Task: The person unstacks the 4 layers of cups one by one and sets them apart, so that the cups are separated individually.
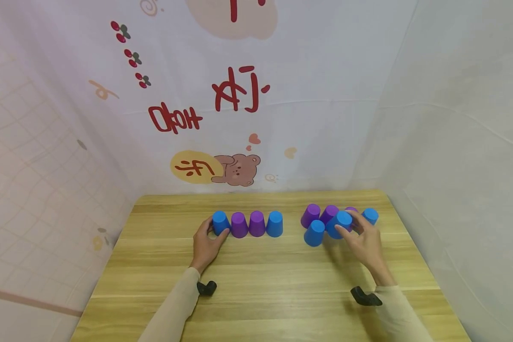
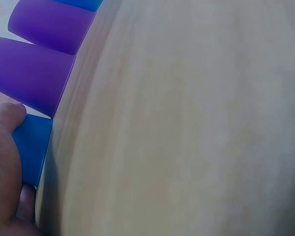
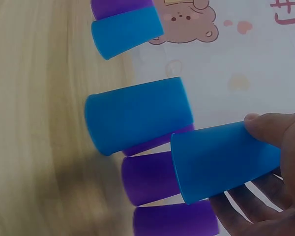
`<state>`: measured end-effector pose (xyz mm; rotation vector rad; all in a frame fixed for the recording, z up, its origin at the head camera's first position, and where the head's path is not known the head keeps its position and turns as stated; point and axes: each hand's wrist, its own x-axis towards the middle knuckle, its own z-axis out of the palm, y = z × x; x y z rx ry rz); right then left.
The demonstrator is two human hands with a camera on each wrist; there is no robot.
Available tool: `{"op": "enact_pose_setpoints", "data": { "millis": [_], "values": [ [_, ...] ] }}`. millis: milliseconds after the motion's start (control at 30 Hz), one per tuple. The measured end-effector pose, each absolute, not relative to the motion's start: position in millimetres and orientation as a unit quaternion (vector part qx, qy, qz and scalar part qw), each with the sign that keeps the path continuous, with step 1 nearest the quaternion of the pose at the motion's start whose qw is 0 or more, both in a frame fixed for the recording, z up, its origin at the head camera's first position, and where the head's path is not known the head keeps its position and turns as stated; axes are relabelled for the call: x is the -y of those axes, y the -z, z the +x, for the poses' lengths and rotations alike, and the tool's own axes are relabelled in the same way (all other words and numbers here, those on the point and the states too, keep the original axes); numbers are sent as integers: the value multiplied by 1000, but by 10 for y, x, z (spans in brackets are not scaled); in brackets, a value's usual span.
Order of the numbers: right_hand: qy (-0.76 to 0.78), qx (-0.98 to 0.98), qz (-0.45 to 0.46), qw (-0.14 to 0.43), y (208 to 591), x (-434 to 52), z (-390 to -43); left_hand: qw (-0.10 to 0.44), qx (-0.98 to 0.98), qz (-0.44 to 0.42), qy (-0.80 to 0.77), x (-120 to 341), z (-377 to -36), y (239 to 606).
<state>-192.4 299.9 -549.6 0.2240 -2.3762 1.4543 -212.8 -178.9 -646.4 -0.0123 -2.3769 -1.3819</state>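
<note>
The left hand (image 1: 207, 247) has its grip around the leftmost blue cup (image 1: 220, 224), which stands mouth down on the surface (image 1: 265, 285), long axis upright. The right hand (image 1: 365, 242) holds a raised blue cup (image 1: 337, 226), rim downward, axis roughly vertical, near purple cups (image 1: 310, 217).

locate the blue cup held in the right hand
In the head view, the blue cup is right of centre in the right hand, in front of purple cups and just right of another blue cup.
</note>
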Motion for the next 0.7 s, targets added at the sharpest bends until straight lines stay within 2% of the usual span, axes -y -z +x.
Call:
{"op": "enact_pose_setpoints", "data": {
  "millis": [700],
  "values": [
    [-504,854,17,125,5798,-2974,-1906,180,848,5,498,1781,-2122,6439]
  ]
}}
